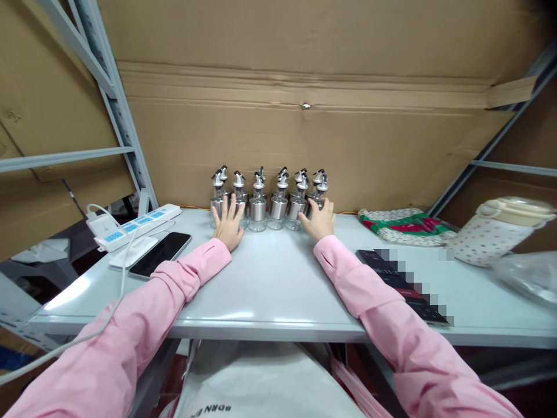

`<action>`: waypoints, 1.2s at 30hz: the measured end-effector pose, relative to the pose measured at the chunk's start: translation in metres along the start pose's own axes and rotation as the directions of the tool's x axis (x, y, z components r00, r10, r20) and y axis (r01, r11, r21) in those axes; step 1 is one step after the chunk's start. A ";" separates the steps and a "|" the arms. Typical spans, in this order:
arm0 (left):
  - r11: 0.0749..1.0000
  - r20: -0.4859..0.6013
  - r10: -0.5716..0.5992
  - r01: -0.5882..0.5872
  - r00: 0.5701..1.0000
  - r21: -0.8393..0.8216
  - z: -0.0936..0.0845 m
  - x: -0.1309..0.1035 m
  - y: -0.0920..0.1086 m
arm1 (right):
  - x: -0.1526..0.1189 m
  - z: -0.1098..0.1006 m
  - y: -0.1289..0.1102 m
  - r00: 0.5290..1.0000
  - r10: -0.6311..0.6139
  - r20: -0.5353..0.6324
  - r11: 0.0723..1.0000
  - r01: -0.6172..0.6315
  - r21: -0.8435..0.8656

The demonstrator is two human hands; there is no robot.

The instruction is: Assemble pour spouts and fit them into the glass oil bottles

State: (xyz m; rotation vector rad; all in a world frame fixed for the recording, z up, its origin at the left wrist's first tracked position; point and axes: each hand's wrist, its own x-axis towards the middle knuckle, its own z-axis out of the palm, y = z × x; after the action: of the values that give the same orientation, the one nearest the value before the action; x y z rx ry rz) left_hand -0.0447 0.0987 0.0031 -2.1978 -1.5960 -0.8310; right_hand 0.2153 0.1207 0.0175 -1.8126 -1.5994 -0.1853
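Two rows of glass oil bottles (258, 210) with steel sleeves and flip-top pour spouts stand upright at the back of the white table (270, 284). In front of the leftmost bottles, my left hand (228, 225) has its fingers spread and partly covers them. My right hand (319, 220) reaches to the right end of the group, fingers apart, hiding the lower part of a bottle (322, 188) there. Whether the fingertips touch the glass, I cannot tell. Neither hand has anything gripped in it.
On the left lie a power strip (143, 223) with a white cable and a black-screened phone (161, 254). To the right are a dark, partly pixelated flat item (400, 284), a green-red patterned cloth (404, 225) and a dotted jug (491, 232). Cardboard (304, 139) stands behind.
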 end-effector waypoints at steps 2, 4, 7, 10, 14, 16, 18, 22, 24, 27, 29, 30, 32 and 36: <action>0.993 -0.031 0.113 -0.114 0.993 -0.040 -0.003 -0.001 0.002 | 0.004 -0.003 0.003 0.999 -0.015 -0.031 1.000 0.016 0.014; 0.962 0.012 0.252 -0.250 0.968 -0.110 -0.007 -0.003 0.005 | 0.007 -0.007 0.004 0.996 0.001 -0.085 1.000 0.001 0.022; 0.892 0.198 0.437 -0.395 0.877 -0.220 -0.009 -0.007 0.014 | 0.011 -0.014 0.002 0.975 0.137 -0.173 0.990 -0.128 0.062; 0.873 0.228 0.458 -0.386 0.859 -0.297 -0.010 -0.014 0.028 | 0.011 -0.023 -0.003 0.953 0.235 -0.188 0.964 -0.204 0.173; 0.828 0.169 0.351 -0.221 0.921 -0.516 -0.007 -0.023 0.041 | 0.005 -0.031 -0.013 0.969 0.184 -0.166 0.949 -0.131 0.288; 0.751 0.194 0.280 -0.088 0.940 -0.654 -0.003 -0.024 0.044 | 0.000 -0.031 -0.021 0.987 0.093 -0.134 0.921 -0.035 0.389; 0.651 0.238 0.188 0.060 0.953 -0.756 0.000 -0.024 0.046 | -0.007 -0.029 -0.031 0.997 -0.028 -0.075 0.833 0.065 0.549; 0.457 0.293 0.083 0.225 0.953 -0.861 0.001 -0.023 0.052 | -0.029 -0.029 -0.055 0.951 -0.306 0.055 0.542 0.126 0.831; 0.342 0.326 0.127 0.267 0.937 -0.901 -0.001 -0.024 0.055 | -0.043 -0.034 -0.067 0.886 -0.446 0.124 0.409 0.079 0.909; 0.226 0.437 0.358 0.378 0.825 -0.898 -0.007 -0.026 0.055 | -0.062 -0.044 -0.079 0.798 -0.577 0.173 0.287 0.000 0.958; 0.228 0.472 0.490 0.415 0.733 -0.881 -0.011 -0.027 0.053 | -0.072 -0.050 -0.083 0.757 -0.630 0.175 0.245 -0.019 0.969; 0.234 0.472 0.520 0.413 0.711 -0.880 -0.013 -0.027 0.052 | -0.076 -0.052 -0.084 0.746 -0.644 0.167 0.239 -0.010 0.971; 0.242 0.469 0.545 0.405 0.695 -0.881 -0.016 -0.027 0.051 | -0.080 -0.056 -0.086 0.754 -0.646 0.120 0.238 0.049 0.970; 0.229 0.438 0.548 0.375 0.713 -0.898 -0.014 -0.030 0.052 | -0.084 -0.063 -0.091 0.833 -0.553 0.032 0.214 0.105 0.971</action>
State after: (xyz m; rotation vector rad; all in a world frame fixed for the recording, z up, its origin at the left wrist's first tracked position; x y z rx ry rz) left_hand -0.0069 0.0501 0.0008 -3.9789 -1.1085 -1.2894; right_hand 0.1338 0.0148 0.0566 -0.4788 -1.7280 0.8692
